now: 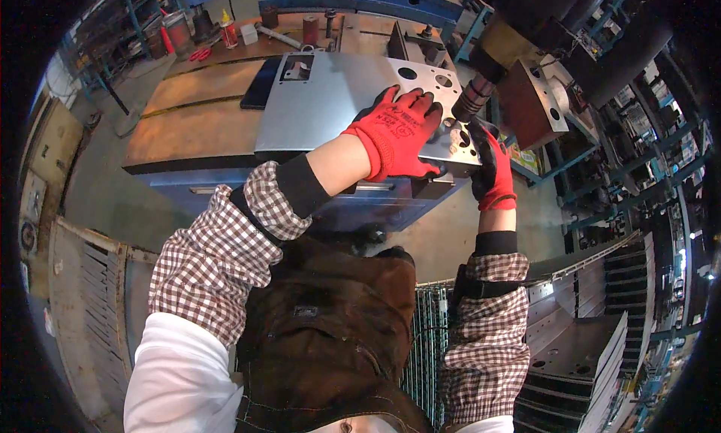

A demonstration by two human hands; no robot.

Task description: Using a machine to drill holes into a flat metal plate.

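Note:
A flat grey sheet-metal panel with round holes and one square cutout lies on the machine table. My left hand, in a red glove with black fingertips, rests flat on its top; the fingers point to the far right and the thumb reaches the front edge. At the panel's right end, my right hand, gloved alike, grips the edge with its fingers curled. Between the hands, a dark drill chuck comes down at a slant onto the holed end. Its tip is close to the panel; whether they touch I cannot tell.
The brown slotted table bears a red-handled pair of scissors, a bottle and a metal cylinder. A brown box-shaped block stands right of the chuck. Stacked metal panels are at the lower right.

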